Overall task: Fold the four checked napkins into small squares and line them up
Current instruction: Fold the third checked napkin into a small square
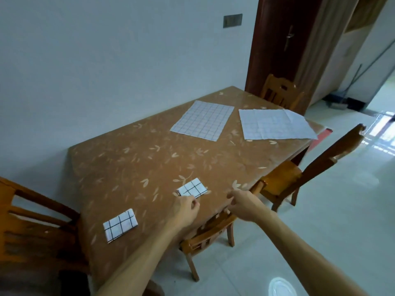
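Note:
Two checked napkins lie folded into small rectangles on the brown leaf-patterned table: one folded napkin near the front left edge, another folded napkin further right. Two more lie spread flat at the far end, a flat napkin on the left and a creased flat napkin by the far right corner. My left hand rests just below the right folded napkin, fingertips touching its near edge. My right hand hovers over the table's right edge, fingers loosely curled, holding nothing.
Wooden chairs stand around the table: one tucked under the near right side below my hands, one further along the right, one at the far end, one at the left. A white wall runs along the table's left side. Tiled floor lies to the right.

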A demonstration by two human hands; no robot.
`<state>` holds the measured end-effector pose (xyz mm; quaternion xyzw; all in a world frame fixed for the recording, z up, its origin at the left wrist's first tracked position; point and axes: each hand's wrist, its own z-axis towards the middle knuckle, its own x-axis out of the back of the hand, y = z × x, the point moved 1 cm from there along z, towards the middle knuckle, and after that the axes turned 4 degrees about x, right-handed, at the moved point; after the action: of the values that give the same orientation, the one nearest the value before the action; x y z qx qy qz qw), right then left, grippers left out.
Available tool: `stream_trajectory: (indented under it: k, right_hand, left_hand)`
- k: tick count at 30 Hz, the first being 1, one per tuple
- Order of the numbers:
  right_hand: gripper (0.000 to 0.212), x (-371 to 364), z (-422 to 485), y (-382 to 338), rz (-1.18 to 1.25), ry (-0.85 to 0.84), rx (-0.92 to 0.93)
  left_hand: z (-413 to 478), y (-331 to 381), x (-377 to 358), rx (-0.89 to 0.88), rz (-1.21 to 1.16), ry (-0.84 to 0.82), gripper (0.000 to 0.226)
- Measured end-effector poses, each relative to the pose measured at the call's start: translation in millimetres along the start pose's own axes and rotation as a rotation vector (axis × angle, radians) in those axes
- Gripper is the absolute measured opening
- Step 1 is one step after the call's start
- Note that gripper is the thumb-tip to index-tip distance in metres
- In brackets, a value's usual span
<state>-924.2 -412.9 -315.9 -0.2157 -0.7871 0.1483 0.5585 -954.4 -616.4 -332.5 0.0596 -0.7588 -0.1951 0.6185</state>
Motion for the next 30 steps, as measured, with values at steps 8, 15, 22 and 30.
stream_trajectory:
  k: [8,15,22,30]
  right_hand:
    - [0.039,43.6,-0.3,49.5,0.025,0.111,-0.015]
    - [0.054,85.1,46.1,92.3,0.046,0.184,-0.124]
    - [0.046,139.9,99.2,131.6,0.013,0.152,-0.186]
    - [0.034,171.1,158.7,161.8,0.002,0.118,-0.144]
  left_hand:
    - [45.6,63.7,-0.9,-0.069,0.094,-0.063,0.027]
    - [131.2,118.8,-18.0,-0.132,0.057,-0.129,0.027]
    - [222.8,165.5,-24.4,-0.179,0.026,-0.149,0.026]
    - [280.6,184.5,-38.5,-0.176,0.068,-0.217,0.029]
